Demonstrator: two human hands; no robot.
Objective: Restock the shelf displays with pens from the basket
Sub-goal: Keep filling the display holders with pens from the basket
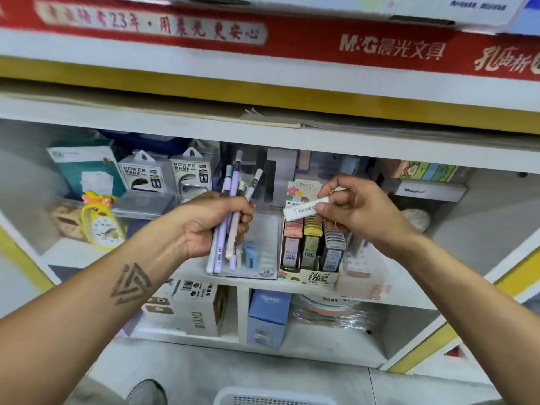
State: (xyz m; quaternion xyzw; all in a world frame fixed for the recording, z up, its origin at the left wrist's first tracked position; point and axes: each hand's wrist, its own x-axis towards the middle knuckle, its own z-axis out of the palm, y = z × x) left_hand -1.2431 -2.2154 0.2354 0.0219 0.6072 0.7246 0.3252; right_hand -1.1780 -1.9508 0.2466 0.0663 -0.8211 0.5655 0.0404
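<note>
I am holding a bunch of pens [226,217] upright in my left hand [210,226], its grip closed round them as a ready supply while the right works. I am counting about five pens there, though overlap is hiding some. My right hand [359,209] is pinching one white pen [304,210] between thumb and fingertips, level, just above the display boxes [309,249] on the shelf [409,293], probably to read its label before slotting it. I am seeing three rows in that display. The basket [274,397] is sitting on the floor below me.
</note>
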